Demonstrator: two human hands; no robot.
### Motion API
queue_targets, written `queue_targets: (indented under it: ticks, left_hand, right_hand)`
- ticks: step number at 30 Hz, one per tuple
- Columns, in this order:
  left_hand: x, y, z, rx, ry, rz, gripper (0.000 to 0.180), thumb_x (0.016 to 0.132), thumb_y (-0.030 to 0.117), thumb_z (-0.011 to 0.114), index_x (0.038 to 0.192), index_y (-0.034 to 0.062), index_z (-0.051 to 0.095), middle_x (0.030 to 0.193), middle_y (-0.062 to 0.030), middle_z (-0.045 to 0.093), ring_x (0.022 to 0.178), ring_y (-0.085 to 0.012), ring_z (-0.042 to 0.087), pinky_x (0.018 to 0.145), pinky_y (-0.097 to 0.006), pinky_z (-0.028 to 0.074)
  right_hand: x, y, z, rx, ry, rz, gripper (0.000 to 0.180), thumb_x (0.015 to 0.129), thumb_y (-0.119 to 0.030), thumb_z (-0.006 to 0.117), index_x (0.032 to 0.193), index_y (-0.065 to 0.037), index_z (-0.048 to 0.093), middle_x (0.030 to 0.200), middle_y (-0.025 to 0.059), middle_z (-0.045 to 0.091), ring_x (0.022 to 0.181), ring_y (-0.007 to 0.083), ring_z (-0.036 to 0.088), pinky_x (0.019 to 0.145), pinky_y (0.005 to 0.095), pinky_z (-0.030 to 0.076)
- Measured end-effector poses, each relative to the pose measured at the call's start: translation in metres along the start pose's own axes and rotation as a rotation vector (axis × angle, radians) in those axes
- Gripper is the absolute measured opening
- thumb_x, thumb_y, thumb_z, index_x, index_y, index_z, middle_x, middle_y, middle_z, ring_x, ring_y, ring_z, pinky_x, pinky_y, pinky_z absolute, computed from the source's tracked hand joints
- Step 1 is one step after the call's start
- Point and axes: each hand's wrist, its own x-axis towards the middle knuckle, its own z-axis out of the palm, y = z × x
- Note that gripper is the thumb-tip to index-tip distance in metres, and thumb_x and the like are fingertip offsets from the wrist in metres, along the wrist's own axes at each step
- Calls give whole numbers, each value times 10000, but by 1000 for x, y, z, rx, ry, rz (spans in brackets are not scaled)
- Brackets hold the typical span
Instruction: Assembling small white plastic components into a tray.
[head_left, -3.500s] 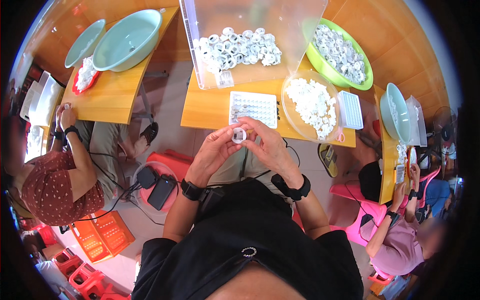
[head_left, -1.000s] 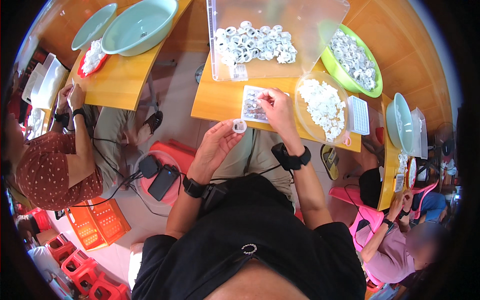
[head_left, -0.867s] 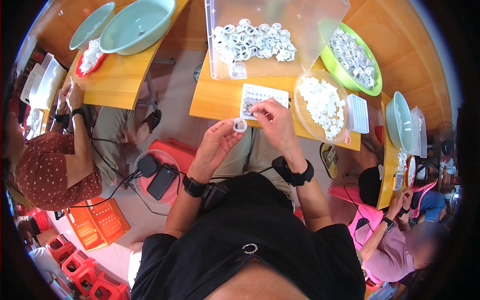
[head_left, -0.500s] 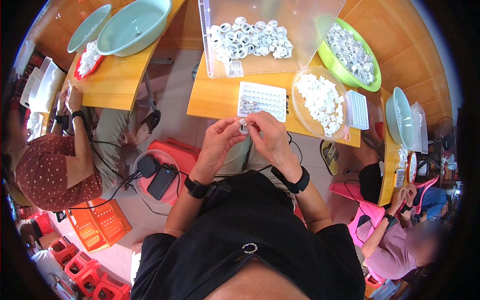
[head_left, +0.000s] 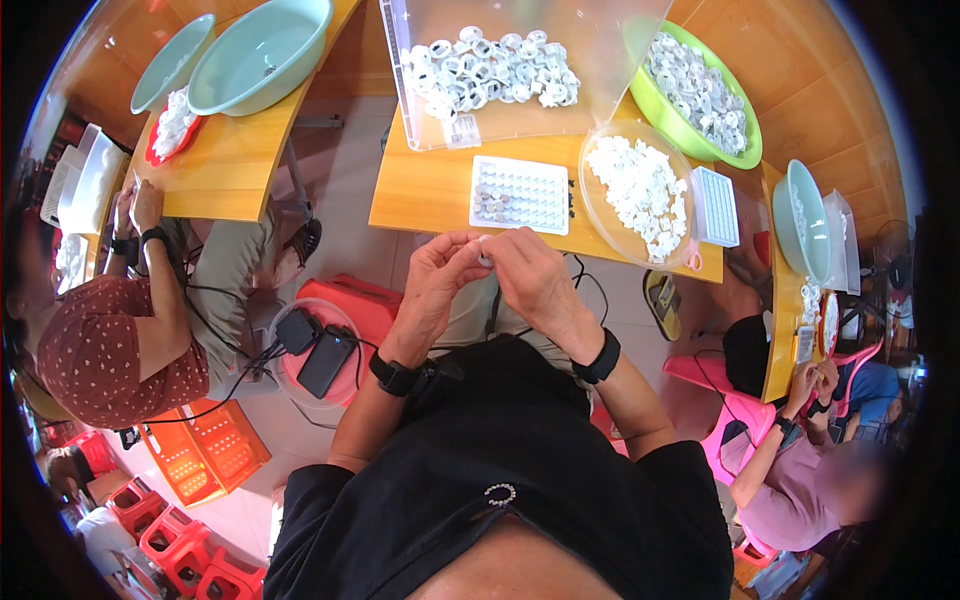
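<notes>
Between my two hands, just off the table's front edge, is a small white plastic part (head_left: 486,252), mostly covered by fingers. My left hand (head_left: 442,280) pinches it between thumb and fingertips. From the other side my right hand (head_left: 535,280) presses bent fingers against it; whether those fingers hold a second piece is hidden. Beyond the hands lies a white tray (head_left: 535,200) with rows of small pockets, and several grey round pieces (head_left: 490,204) sit at its left side. To its right stands a round clear tub (head_left: 588,205) full of small white pieces (head_left: 640,195).
A clear bin (head_left: 400,80) of white ring-shaped parts and a green basin (head_left: 735,158) of similar parts stand farther back. A blue-white tray (head_left: 718,205) lies right. A red stool (head_left: 365,310) and pink tub with black devices (head_left: 325,362) stand at lower left. Co-workers sit on both sides.
My right hand has turned over the small part, hiding more of it than before. The view has shifted slightly, while the trays and bins stay in place.
</notes>
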Motion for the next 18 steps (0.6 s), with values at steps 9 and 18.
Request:
queue_targets:
  ticks: [9,18]
  left_hand:
    - [1,4,3,35,-19,31,178,892,99,552,1032,-1,600,978,-61,622,832,-106,603,728,-241,521]
    - [2,6,3,25,-30,-1,195,880,116,580,1030,-4,616,940,-58,638,815,-97,603,710,-223,509]
  right_hand:
    - [1,0,0,-12,57,-24,269,676,65,562,930,-16,521,792,109,523,747,284,522,646,368,454]
    - [1,10,-4,433,33,387,159,727,82,589,853,-13,574,730,113,530,707,271,565,604,316,462]
